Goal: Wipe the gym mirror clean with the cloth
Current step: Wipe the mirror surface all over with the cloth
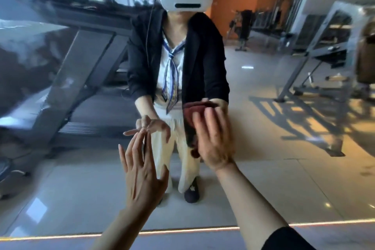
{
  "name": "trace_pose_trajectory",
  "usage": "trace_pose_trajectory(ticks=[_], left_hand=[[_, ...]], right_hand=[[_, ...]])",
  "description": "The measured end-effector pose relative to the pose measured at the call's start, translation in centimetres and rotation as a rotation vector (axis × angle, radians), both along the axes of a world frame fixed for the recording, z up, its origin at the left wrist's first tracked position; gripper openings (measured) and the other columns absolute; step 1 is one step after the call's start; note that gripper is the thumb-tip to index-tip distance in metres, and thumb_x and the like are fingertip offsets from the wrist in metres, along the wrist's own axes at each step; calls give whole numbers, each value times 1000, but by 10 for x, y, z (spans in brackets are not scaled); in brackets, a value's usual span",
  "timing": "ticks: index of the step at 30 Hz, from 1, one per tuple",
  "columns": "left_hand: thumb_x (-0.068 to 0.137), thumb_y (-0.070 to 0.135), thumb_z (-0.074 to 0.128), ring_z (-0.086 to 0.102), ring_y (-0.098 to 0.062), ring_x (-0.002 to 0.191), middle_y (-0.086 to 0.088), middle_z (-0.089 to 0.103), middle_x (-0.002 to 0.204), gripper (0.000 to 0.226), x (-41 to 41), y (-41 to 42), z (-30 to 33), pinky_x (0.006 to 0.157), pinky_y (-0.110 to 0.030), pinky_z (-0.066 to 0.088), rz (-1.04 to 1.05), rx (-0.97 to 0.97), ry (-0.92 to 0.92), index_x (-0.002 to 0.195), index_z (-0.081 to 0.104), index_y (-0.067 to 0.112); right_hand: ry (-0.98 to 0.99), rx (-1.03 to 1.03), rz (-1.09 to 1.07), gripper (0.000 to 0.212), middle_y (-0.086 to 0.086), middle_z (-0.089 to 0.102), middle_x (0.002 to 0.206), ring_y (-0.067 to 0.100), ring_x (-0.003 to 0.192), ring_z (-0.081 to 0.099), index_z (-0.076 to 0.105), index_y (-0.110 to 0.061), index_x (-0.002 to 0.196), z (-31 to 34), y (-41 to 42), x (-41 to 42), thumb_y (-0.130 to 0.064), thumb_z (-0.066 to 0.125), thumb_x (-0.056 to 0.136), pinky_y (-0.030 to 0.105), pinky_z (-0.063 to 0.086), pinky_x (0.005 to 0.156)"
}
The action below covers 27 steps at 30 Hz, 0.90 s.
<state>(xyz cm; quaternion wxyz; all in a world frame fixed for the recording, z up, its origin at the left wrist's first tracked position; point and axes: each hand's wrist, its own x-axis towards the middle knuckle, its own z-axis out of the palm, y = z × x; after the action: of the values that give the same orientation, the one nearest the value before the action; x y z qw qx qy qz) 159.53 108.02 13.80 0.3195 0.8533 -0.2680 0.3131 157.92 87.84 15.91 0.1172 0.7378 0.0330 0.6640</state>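
Observation:
The gym mirror fills nearly the whole view and reflects me, wearing a headset, and the gym behind me. My right hand presses a dark red cloth flat against the glass, fingers straight and spread over it. The cloth bunches out above and to the left of my fingers. My left hand is raised with straight fingers, and its fingertips touch the glass left of the cloth.
The mirror's lower edge runs along the bottom as a lit strip. A treadmill is reflected on the left, weight machines on the right, and a glossy tiled floor between them.

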Motion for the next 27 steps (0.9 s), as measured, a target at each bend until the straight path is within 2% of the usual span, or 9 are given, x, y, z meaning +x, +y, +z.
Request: trace_pose_trajectory(ticks=[3, 7, 9, 13, 15, 20, 23, 25, 27], left_hand=[[58, 5, 85, 27, -36, 144, -19, 34, 153, 108, -7, -12, 0, 122, -57, 5, -57, 33, -20, 151, 31, -1], [59, 12, 87, 27, -36, 142, -20, 34, 152, 107, -11, -18, 3, 123, -47, -3, -93, 59, -44, 150, 32, -5], [66, 17, 76, 27, -37, 143, -20, 33, 153, 98, -10, -16, 1, 123, -52, 2, -86, 73, -49, 151, 31, -5], [81, 31, 52, 25, -34, 146, -17, 31, 155, 83, -8, -14, 0, 120, -60, 10, -99, 92, -19, 154, 24, 5], [79, 30, 53, 24, -34, 146, -17, 30, 155, 84, -8, -14, 1, 121, -60, 10, -101, 102, -8, 154, 24, 5], [72, 11, 72, 26, -35, 146, -17, 32, 154, 92, -17, -16, 4, 120, -62, 8, -55, 117, -26, 153, 30, 3], [66, 4, 83, 26, -36, 145, -18, 33, 153, 99, -20, -15, 1, 118, -67, 13, -48, 173, -29, 152, 33, 1], [64, 4, 85, 25, -36, 145, -17, 32, 153, 103, -21, -16, 2, 117, -66, 15, -47, 211, -16, 151, 32, 1], [67, 8, 83, 23, -35, 145, -17, 32, 154, 101, -22, -18, 4, 117, -66, 16, -52, 236, -15, 152, 30, 2]], right_hand=[[-97, 254, -98, 41, 20, 31, 149, 47, 134, 39, 44, -6, 144, -9, -38, -26, -16, 45, 105, 51, 32, 117], [-199, 588, -84, 45, 24, 29, 151, 51, 138, 33, 45, 3, 144, -7, -6, -15, -20, 41, 105, 49, 28, 119], [-134, 546, -28, 45, 19, 25, 155, 50, 137, 36, 44, -3, 146, -12, 24, -1, -22, 44, 105, 50, 31, 117], [146, 62, 4, 56, 11, 27, 154, 36, 143, 28, 41, -16, 149, -42, 43, 9, -27, 58, 97, 49, 24, 122], [192, -15, -24, 60, 9, 31, 154, 33, 145, 25, 38, -19, 152, -47, 28, 5, -26, 58, 96, 47, 21, 123], [-2, 392, -123, 47, 20, 32, 150, 47, 138, 36, 41, -8, 146, -63, -13, -24, -12, 56, 102, 49, 31, 119], [-91, 655, -78, 56, 23, 28, 152, 54, 140, 33, 42, 1, 145, -53, 4, -20, 3, 63, 94, 55, 34, 116], [-66, 635, -21, 56, 22, 28, 152, 51, 144, 27, 41, -1, 146, -46, 25, -9, -2, 63, 95, 55, 32, 118], [80, 377, 63, 66, 19, 32, 152, 43, 149, 21, 39, -9, 150, -49, 37, -4, -12, 71, 93, 55, 31, 118]])
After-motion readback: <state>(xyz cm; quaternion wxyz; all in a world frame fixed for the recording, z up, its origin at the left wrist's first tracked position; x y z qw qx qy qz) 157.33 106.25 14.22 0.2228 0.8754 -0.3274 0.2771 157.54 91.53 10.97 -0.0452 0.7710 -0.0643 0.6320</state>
